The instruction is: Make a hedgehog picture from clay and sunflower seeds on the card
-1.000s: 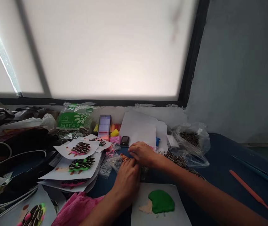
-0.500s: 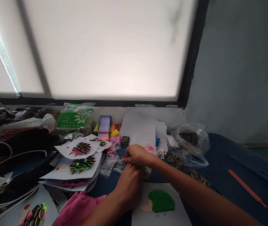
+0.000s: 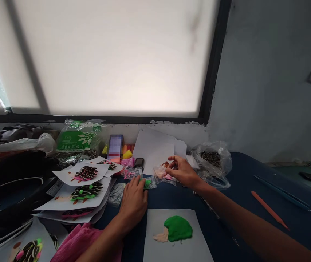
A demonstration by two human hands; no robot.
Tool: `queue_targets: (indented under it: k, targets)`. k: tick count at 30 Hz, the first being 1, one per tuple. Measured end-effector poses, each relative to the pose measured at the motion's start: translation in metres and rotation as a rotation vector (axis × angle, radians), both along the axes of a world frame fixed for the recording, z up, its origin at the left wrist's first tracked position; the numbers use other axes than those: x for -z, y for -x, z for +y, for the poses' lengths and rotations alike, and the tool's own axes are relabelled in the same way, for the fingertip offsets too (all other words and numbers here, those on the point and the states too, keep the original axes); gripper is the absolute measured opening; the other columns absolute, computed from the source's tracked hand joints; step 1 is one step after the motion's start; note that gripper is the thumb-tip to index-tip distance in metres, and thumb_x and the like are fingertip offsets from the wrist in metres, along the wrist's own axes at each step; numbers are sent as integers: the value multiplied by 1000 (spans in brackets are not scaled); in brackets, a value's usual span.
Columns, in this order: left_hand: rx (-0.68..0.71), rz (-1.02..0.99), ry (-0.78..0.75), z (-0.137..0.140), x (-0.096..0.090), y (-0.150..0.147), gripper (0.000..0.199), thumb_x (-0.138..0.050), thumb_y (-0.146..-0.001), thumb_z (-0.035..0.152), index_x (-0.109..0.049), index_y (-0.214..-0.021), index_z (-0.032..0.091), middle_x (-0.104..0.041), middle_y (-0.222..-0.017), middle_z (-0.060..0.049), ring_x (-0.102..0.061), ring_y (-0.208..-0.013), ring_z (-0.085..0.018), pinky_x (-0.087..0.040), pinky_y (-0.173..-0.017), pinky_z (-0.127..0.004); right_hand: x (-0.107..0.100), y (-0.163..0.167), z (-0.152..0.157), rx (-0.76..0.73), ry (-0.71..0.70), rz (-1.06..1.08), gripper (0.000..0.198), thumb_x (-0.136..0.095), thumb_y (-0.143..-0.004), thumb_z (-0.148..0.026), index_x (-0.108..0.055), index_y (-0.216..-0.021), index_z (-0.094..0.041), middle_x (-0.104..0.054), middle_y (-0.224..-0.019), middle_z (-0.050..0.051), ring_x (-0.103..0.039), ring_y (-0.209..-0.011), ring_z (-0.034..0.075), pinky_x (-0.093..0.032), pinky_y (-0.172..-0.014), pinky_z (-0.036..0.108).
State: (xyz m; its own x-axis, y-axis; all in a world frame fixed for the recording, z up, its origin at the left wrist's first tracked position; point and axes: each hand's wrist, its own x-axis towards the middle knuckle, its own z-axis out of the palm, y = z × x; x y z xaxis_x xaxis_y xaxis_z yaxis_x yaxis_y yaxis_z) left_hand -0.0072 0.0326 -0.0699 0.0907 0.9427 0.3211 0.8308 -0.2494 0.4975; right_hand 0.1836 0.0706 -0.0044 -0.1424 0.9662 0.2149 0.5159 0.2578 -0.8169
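My left hand (image 3: 134,198) lies palm down with fingers stretched out. Its fingertips rest at a small clear bag of green clay (image 3: 147,183). Farther right and back, my right hand (image 3: 183,171) is loosely curved, thumb and fingers apart. Brown clay (image 3: 166,165) in clear wrapping lies by its fingertips, above bagged peach clay (image 3: 159,171) and pink clay (image 3: 168,177). In front of both hands lies a white sheet (image 3: 155,218) bearing a green clay body (image 3: 178,229) with a peach pointed head (image 3: 161,235) and drawn feet.
At left are stacked sheets (image 3: 46,205) with seed-covered clay hedgehogs and a pink cloth (image 3: 76,242). Behind stand a green seed bag (image 3: 76,140), a phone (image 3: 115,147) and blank papers (image 3: 152,145). Rightward are a bag of seeds (image 3: 211,160), an orange tool (image 3: 268,209) and blue tweezers (image 3: 281,192).
My hands were together over the small bags and have parted. The right hand moved right, and the brown clay now lies there. The left hand flattened by the green clay. The view shifted right.
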Motion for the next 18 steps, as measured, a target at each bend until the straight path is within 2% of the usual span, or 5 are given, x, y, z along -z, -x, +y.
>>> queue_targets:
  k: [5, 8, 10, 13, 18]
  targets:
    - [-10, -332, -71, 5, -12, 5, 45, -39, -79, 12, -60, -119, 12, -62, -126, -17, -57, -119, -28, -45, -100, -44, 16, -4, -20, -67, 102, 332, 17, -63, -78, -31, -54, -82, -18, -63, -78, 2, -62, -69, 15, -47, -64, 27]
    - [44, -893, 94, -1, -21, 0, 44, -53, -71, 17, -60, -114, 14, -68, -110, -13, -67, -97, -27, -53, -85, -41, 26, 6, -31, -86, 130, 498, 30, -67, -75, -43, -49, -81, -19, -62, -78, 1, -62, -72, 14, -48, -70, 28]
    - [210, -1117, 270, -7, -25, -7, 47, -67, -66, 20, -62, -113, 16, -69, -110, -11, -67, -99, -27, -52, -88, -39, 31, 14, -36, -115, 151, 564, 36, -70, -72, -47, -51, -82, -19, -62, -79, 1, -60, -73, 14, -48, -72, 29]
    - [414, -1188, 432, -15, -28, -16, 37, -77, -71, 33, -71, -103, 17, -74, -105, -10, -65, -106, -27, -48, -97, -37, 36, 21, -42, -173, 160, 640, 40, -77, -66, -49, -51, -74, -19, -56, -73, -2, -55, -70, 13, -45, -69, 26]
    - [297, -1195, 440, -17, -29, -15, 40, -82, -63, 51, -74, -79, 15, -76, -85, -7, -70, -86, -24, -55, -84, -35, 32, 16, -45, -288, 176, 566, 34, -77, -70, -45, -60, -76, -17, -59, -75, -1, -55, -72, 13, -44, -70, 26]
